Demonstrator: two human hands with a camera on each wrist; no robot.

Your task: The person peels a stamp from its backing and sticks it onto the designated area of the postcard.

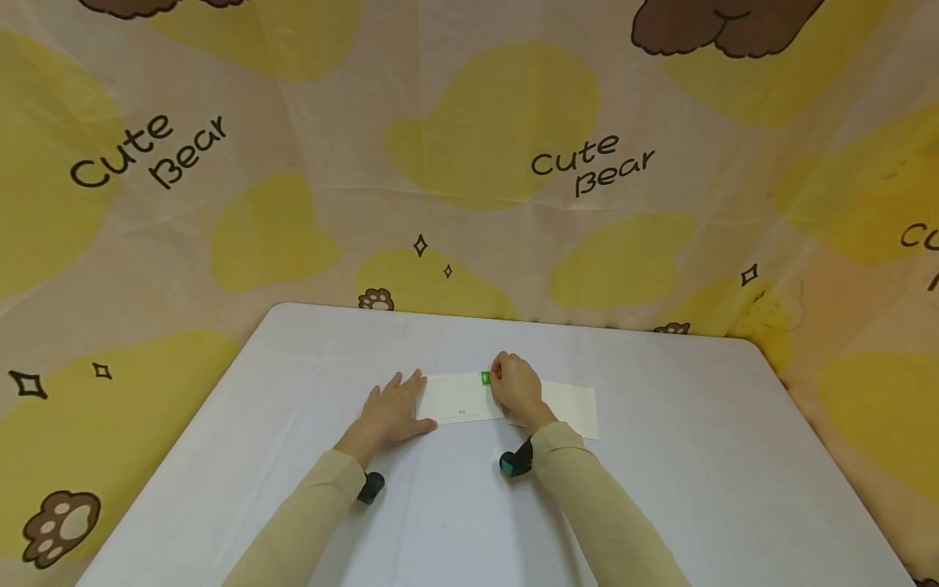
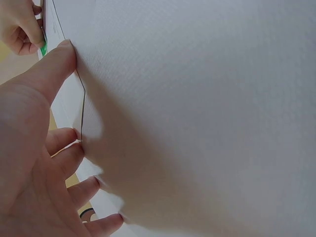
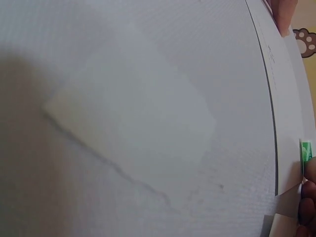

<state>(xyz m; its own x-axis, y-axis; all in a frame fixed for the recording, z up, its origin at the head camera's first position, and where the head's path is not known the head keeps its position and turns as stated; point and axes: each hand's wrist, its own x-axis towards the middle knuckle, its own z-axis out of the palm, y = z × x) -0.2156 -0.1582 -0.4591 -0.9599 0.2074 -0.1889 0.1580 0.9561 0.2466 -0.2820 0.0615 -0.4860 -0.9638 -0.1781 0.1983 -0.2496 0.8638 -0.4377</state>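
A white envelope-like paper [image 1: 451,397] with small print near its lower edge lies flat on the table. My left hand [image 1: 392,410] rests at its left end, fingers spread; in the left wrist view the thumb touches its near edge. At the upper right part of this paper, my right hand [image 1: 517,386] pinches a small green stamp-like piece [image 1: 486,378] between thumb and curled fingers. The right wrist view shows the green piece [image 3: 306,150] upright by the thumb, partly hidden by it. Under the right wrist lies a second white paper [image 1: 575,408], partly covered by the hand.
The white table [image 1: 704,456] has rounded far corners and ends against a printed cloth backdrop [image 1: 469,163]. Dark wrist cameras [image 1: 517,461] sit beneath both cuffs. A blurred pale patch [image 3: 133,118] fills much of the right wrist view.
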